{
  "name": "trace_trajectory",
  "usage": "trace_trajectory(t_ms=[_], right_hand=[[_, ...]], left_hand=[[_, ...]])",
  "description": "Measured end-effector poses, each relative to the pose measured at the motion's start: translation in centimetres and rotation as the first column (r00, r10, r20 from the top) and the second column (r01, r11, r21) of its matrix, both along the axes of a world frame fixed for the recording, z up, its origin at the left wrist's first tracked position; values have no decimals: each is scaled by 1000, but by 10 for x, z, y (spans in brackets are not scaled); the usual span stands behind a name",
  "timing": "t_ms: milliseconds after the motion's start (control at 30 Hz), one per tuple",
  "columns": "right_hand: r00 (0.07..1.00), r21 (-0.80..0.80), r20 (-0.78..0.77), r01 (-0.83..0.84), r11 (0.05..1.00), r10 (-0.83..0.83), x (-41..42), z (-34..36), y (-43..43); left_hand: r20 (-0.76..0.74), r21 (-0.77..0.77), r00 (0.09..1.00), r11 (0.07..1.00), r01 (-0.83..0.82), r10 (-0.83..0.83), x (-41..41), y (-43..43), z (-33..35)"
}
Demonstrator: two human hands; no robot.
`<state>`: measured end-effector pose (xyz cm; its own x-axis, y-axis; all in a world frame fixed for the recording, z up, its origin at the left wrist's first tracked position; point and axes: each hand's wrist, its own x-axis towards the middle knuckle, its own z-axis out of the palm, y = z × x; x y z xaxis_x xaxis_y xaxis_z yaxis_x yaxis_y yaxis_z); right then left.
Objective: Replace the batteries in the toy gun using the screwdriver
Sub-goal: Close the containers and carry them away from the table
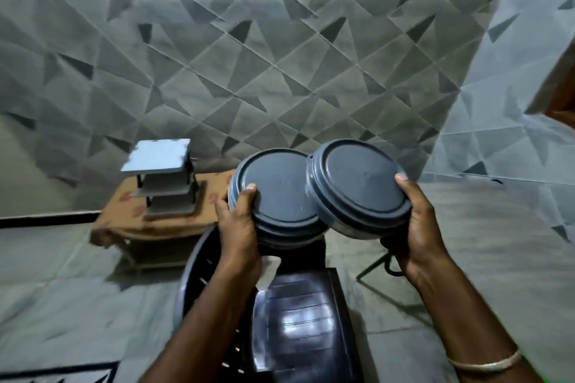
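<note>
Two tubs aloft, rims overlapping: left hand point(238, 227) curls round left tub point(280, 199), right hand point(418, 227) round right tub point(357, 183); table point(119, 221) sits far left.

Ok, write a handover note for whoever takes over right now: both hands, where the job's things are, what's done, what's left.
Hands: the left hand grips the left tub, the right hand grips the right tub. Both tubs have their lids on and are held up above a dark chair.
Not in view: toy gun, screwdriver, batteries. What is inside the tubs cannot be seen.
Done: nothing that shows.
Left: the whole job. A table with a grey rack on it stands at the left, perhaps a place to work.
</note>
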<state>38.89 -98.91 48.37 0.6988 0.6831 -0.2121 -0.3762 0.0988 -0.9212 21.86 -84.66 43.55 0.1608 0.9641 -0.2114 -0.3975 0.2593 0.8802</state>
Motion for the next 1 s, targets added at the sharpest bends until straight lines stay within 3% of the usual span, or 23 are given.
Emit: trace_trajectory(t_ms=[267, 333, 800, 1000], right_hand=[[980, 56, -95, -168, 984, 172, -114, -6, 75], [956, 42, -76, -280, 959, 283, -147, -2, 98], [884, 49, -110, -452, 891, 455, -190, -17, 162], [888, 17, -121, -445, 895, 444, -211, -27, 205]], left_hand=[[-5, -17, 992, 992, -126, 126, -131, 40, 4], [5, -2, 967, 967, -255, 255, -168, 47, 9], [10, -18, 918, 918, -396, 396, -220, 67, -2], [-1, -15, 914, 914, -406, 406, -246, 112, -19]])
